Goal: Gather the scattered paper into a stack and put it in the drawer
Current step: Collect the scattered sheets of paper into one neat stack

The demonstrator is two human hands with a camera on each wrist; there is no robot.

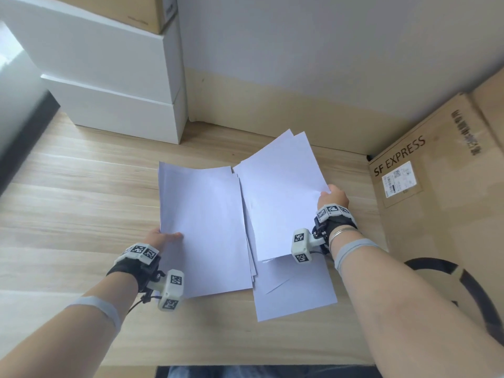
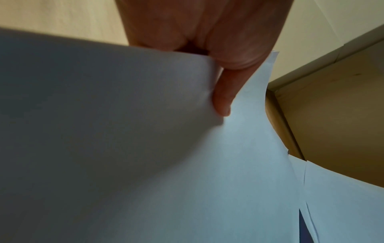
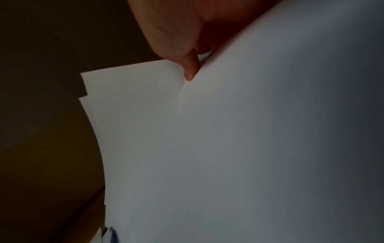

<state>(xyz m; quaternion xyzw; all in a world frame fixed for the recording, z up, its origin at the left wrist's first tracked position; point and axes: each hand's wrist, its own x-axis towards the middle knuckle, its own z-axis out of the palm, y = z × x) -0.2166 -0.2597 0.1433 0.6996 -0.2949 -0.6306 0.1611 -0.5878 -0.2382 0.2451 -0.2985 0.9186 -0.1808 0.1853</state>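
Observation:
White paper sheets lie across the middle of the wooden table (image 1: 81, 186). My left hand (image 1: 163, 237) pinches the left edge of a left bundle of sheets (image 1: 204, 227), thumb on top; the left wrist view shows the thumb (image 2: 223, 98) pressed on the paper (image 2: 124, 148). My right hand (image 1: 332, 196) grips the right edge of a right bundle (image 1: 281, 192), raised off the table; in the right wrist view a fingertip (image 3: 190, 72) pinches the sheets (image 3: 228, 148). One more sheet (image 1: 294, 293) lies flat below the right bundle. No drawer is in view.
Two stacked white boxes (image 1: 109, 77) stand at the back left with a cardboard box (image 1: 131, 9) on top. A large SF EXPRESS carton (image 1: 436, 200) fills the right side. A wall runs along the back edge. A dark ring (image 1: 463, 282) lies beside my right forearm.

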